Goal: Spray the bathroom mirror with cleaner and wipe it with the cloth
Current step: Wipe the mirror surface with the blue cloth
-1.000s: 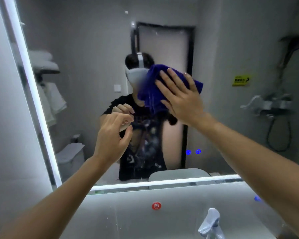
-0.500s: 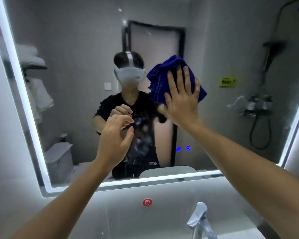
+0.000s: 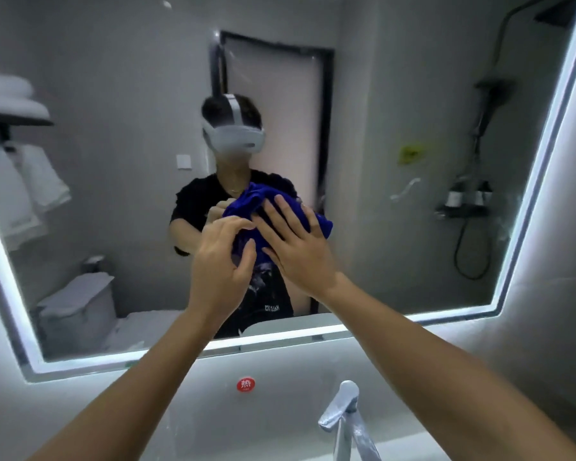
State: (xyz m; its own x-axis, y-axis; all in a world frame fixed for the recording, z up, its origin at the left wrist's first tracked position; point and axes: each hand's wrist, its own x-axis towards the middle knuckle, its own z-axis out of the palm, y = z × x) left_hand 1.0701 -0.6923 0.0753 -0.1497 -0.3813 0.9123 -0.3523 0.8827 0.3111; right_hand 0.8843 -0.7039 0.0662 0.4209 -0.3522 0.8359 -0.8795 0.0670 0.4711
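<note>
The bathroom mirror (image 3: 113, 94) fills most of the view, with a lit strip round its edge. A crumpled blue cloth (image 3: 246, 202) lies against the glass at the middle. My right hand (image 3: 300, 251) presses it flat to the mirror with straight, spread fingers. My left hand (image 3: 220, 264) sits just left of it, fingers curled, index finger and thumb pinching the cloth's lower left edge. No spray bottle is in view.
A chrome tap (image 3: 343, 414) stands below at the right, over the pale basin. A red round sticker (image 3: 245, 384) is on the wall under the mirror's lower lit edge (image 3: 280, 337). The glass reflects towels, a toilet and a shower fitting.
My right hand slid the cloth down and left across the glass, from head height to chest height. My left hand, held apart before, rose to meet the cloth's edge.
</note>
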